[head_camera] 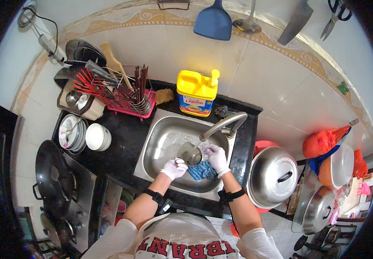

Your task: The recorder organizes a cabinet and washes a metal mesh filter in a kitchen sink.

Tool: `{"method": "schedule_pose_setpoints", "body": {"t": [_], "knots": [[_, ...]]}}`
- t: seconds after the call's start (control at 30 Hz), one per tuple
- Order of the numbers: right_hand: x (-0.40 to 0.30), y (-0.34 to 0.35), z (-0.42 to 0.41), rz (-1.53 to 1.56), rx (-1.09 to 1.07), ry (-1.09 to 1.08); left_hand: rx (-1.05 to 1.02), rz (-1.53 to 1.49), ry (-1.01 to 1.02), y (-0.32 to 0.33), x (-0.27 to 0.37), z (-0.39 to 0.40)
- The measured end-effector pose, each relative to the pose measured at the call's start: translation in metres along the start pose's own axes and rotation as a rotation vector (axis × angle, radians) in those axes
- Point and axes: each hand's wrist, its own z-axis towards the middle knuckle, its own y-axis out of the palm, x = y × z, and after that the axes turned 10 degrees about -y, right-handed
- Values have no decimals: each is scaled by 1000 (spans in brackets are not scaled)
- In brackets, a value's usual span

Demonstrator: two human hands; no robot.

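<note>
Both my hands wear thin whitish gloves and are inside the stainless-steel sink point(154, 142). My left hand point(174, 169) pinches the near left edge of a small round metal vessel point(194, 158), possibly a strainer or cup. My right hand point(217, 158) has its fingertips closed at the vessel's upper right rim. Blur and water hide the exact grip. The curved metal faucet point(220, 124) arches in from the upper right, with a stream of water falling on the vessel. A blue-and-white patterned cloth point(202, 170) lies in the sink below the vessel, between my hands.
A yellow-topped detergent jug point(197, 92) stands behind the sink. Left are white bowls point(98, 137), stacked plates point(71, 132), a pink-based utensil rack point(128, 106) and a black wok point(54, 178). A domed metal lid point(273, 176) sits right of the counter. A blue spatula point(213, 24) hangs above.
</note>
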Motion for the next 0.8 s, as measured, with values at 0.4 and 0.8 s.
{"method": "schedule_pose_setpoints", "body": {"t": [0.4,0.8], "knots": [[20,3,-8,97,299,64,-102,-101,-8,33,-3,11],[-19,13,-6,140,77,-16,435,1437,522,17,-24,8]]}}
